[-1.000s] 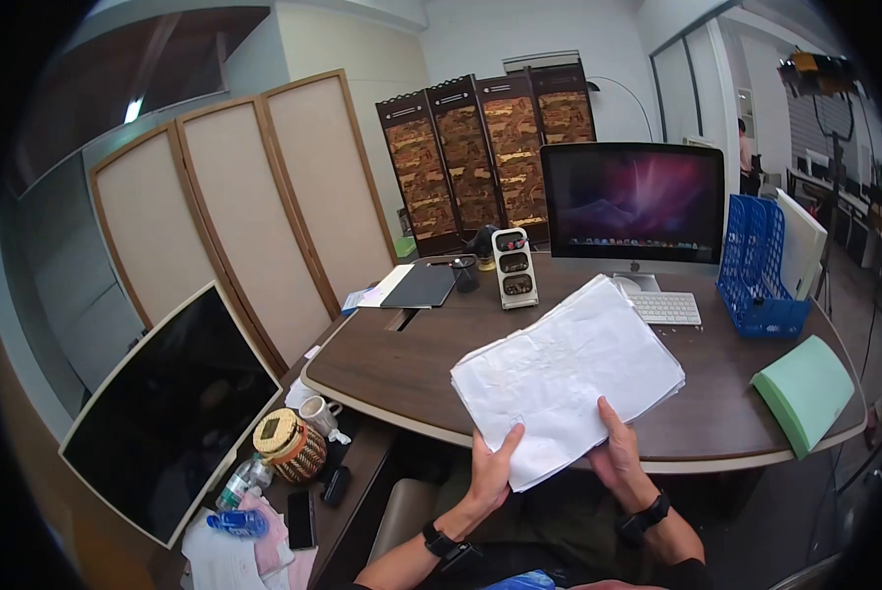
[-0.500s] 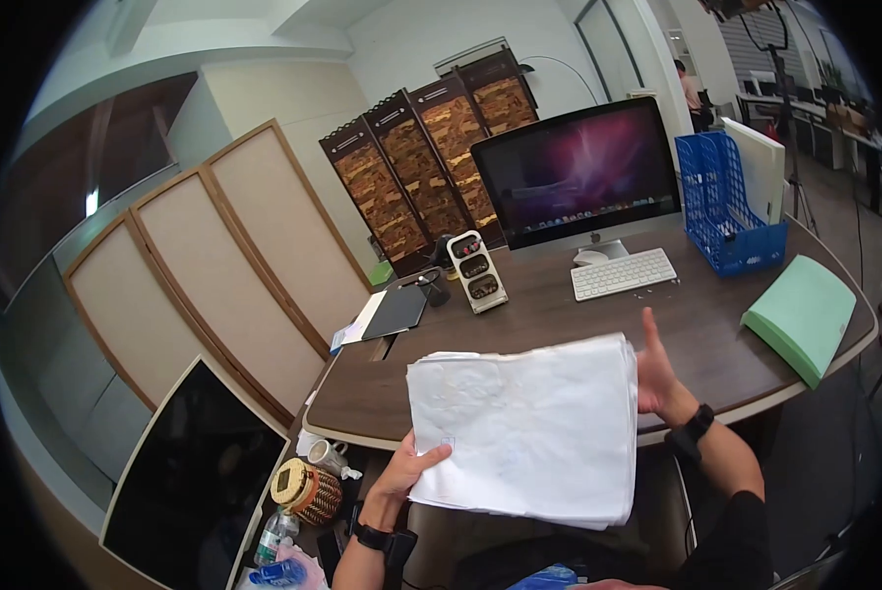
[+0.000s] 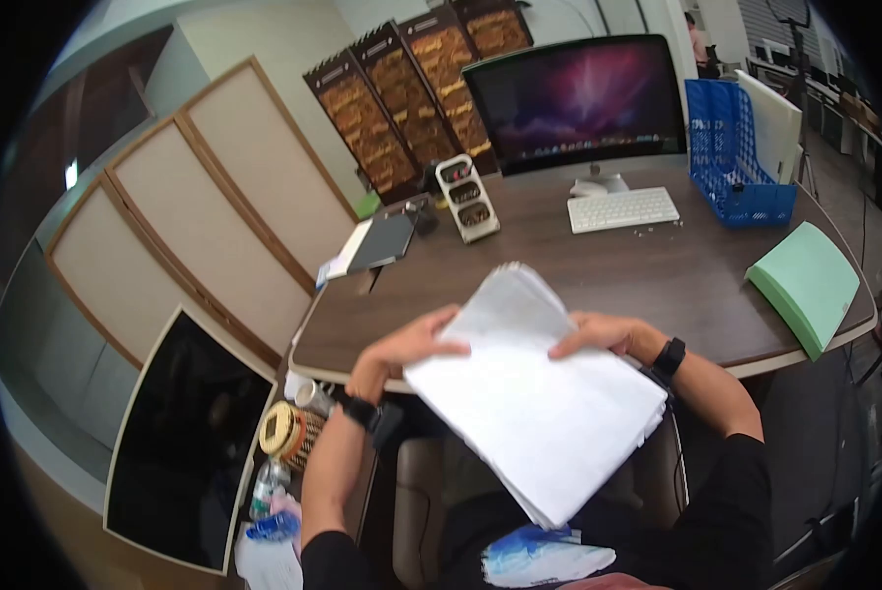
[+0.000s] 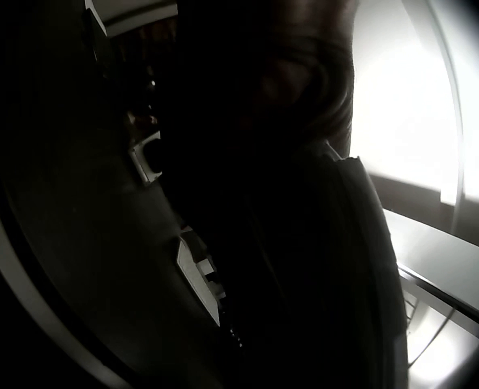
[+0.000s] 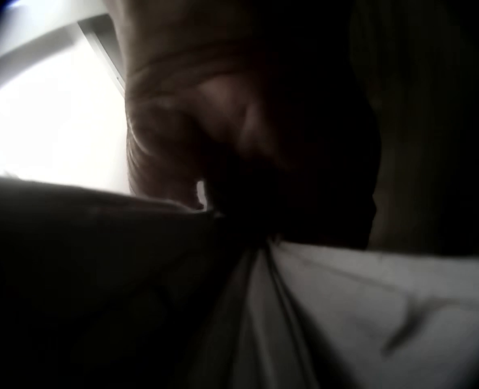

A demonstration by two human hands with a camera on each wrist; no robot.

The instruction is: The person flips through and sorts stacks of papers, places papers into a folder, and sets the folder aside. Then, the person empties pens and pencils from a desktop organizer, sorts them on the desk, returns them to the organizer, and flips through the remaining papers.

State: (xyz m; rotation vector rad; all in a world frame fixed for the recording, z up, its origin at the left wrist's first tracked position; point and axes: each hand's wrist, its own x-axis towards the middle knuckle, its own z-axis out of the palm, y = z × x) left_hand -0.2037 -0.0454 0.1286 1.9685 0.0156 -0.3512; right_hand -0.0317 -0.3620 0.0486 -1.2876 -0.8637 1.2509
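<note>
A thick stack of white paper sheets [image 3: 544, 403] is held up in front of the body, tilted, one corner toward the monitor and one toward the lap. My left hand [image 3: 411, 342] grips its upper left edge, thumb on top and fingers beneath. At the upper right edge my right hand [image 3: 603, 336] pinches the sheets, its thumb lying on the top face. The right wrist view shows the hand [image 5: 248, 146] dark above the creased paper edges [image 5: 280, 324]. In the dim left wrist view, the hand [image 4: 280, 81] is mostly in shadow beside the stack; its fingertips are hidden.
On the desk [image 3: 362, 334] stand a monitor [image 3: 578, 108], a keyboard [image 3: 623, 210], a white organizer [image 3: 467, 199], a blue file rack [image 3: 741, 167] and a green folder [image 3: 807, 285]. At the lower left are a woven basket [image 3: 288, 433], a mug [image 3: 313, 397], bottles and a dark screen [image 3: 190, 442].
The stack has turned so a corner points to the monitor. My right hand, open beside the stack half a second ago, now grips its upper edge; my left hand has moved up along the stack.
</note>
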